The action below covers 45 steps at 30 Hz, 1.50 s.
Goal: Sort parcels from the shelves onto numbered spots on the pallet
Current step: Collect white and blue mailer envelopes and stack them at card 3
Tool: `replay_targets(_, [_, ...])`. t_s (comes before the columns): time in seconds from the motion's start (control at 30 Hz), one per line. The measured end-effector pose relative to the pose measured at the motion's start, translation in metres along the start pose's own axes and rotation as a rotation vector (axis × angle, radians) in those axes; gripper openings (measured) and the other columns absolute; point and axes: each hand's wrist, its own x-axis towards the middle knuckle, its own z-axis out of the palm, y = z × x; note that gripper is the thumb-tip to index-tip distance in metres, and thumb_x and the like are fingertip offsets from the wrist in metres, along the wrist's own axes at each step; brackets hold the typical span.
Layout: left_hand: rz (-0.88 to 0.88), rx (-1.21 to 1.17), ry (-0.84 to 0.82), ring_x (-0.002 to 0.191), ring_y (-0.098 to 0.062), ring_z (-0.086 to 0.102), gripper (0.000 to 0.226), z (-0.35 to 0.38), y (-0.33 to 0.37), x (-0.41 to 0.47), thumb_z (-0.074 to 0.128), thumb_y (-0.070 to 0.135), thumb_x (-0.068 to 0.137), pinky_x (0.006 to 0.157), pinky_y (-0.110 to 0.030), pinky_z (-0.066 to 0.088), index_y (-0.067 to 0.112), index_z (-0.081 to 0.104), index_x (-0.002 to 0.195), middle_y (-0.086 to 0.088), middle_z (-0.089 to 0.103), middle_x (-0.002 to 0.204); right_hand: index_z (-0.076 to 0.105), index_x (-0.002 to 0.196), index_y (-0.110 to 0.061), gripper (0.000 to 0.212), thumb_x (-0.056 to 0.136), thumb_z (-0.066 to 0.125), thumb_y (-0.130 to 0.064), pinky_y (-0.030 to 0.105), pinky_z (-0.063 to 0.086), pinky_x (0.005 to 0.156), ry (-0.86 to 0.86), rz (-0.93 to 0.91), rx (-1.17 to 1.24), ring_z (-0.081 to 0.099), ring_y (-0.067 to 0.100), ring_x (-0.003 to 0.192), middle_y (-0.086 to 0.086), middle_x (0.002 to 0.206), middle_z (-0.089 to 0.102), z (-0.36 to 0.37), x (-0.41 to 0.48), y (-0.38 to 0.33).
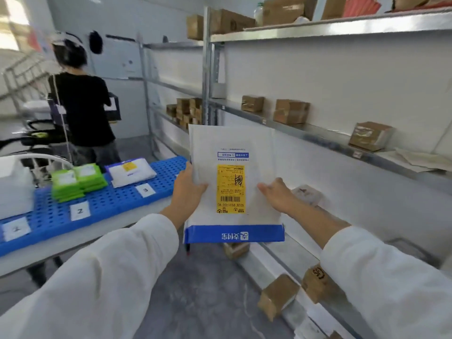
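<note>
Lying on the worktop [80,243] at far left, a blue pallet [107,204] carries paper tags marked 1 [15,228], 2 [80,211] and 3 [145,190], with green packs [78,182] behind tag 2 and a white parcel [132,172] behind tag 3. A person in black [83,104] stands beyond, back turned. At centre, a white mailer [232,184] with a yellow label [231,189] and blue end band is held upright in the air, label upside down, between pallet and shelves. The left hand [188,189] grips its left edge; the right hand [276,192] grips its right side. Rightward, metal shelves [318,135] hold brown boxes [290,111].
</note>
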Motion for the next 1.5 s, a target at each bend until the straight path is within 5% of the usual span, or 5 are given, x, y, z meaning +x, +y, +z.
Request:
replay_targets(0.17, [-0.094, 0.042, 0.122, 0.121, -0.028, 0.05, 0.07, -0.052, -0.048, 0.006, 0.066, 0.024, 0.088, 0.101, -0.046, 0.045, 0.012, 0.03, 0.146, -0.009, 0.051, 0.133, 0.048, 0.124, -0.004, 0.04, 0.095, 0.051, -0.032, 0.043, 0.053, 0.091, -0.182, -0.146, -0.015, 0.063, 0.025, 0.102, 0.01, 0.119, 0.063, 0.073, 0.038, -0.032])
replay_targets(0.77, [-0.214, 0.142, 0.329, 0.106, -0.026, 0.059, 0.052, -0.092, -0.119, 0.192, 0.067, 0.019, 0.086, 0.091, -0.047, 0.052, 0.013, 0.046, 0.134, -0.008, 0.061, 0.119, 0.04, 0.135, -0.007, 0.052, 0.092, 0.054, -0.034, 0.033, 0.046, 0.08, -0.445, -0.259, 0.048, 0.057, 0.026, 0.108, 0.011, 0.125, 0.056, 0.209, 0.284, -0.131])
replay_targets(1.03, [-0.222, 0.178, 0.39, 0.109, -0.024, 0.058, 0.052, -0.107, -0.157, 0.254, 0.066, 0.016, 0.087, 0.092, -0.044, 0.051, 0.012, 0.045, 0.134, -0.006, 0.061, 0.121, 0.047, 0.127, -0.004, 0.045, 0.092, 0.056, -0.031, 0.036, 0.052, 0.079, -0.512, -0.277, 0.058, 0.06, 0.027, 0.101, 0.014, 0.118, 0.06, 0.273, 0.355, -0.167])
replay_targets(1.2, [-0.254, 0.167, 0.428, 0.103, -0.015, 0.056, 0.046, -0.132, -0.196, 0.283, 0.065, 0.015, 0.089, 0.085, -0.031, 0.05, 0.014, 0.047, 0.131, 0.0, 0.06, 0.118, 0.048, 0.124, 0.0, 0.04, 0.096, 0.054, -0.027, 0.022, 0.04, 0.057, -0.508, -0.277, 0.007, 0.056, 0.021, 0.09, 0.011, 0.108, 0.059, 0.331, 0.387, -0.192])
replay_targets(1.5, [-0.291, 0.136, 0.407, 0.099, -0.012, 0.052, 0.044, -0.184, -0.289, 0.359, 0.062, 0.012, 0.091, 0.083, -0.027, 0.045, 0.011, 0.047, 0.133, 0.002, 0.057, 0.113, 0.05, 0.119, 0.002, 0.044, 0.093, 0.057, -0.033, 0.027, 0.044, 0.062, -0.521, -0.232, -0.072, 0.062, 0.026, 0.092, 0.015, 0.108, 0.061, 0.429, 0.436, -0.238])
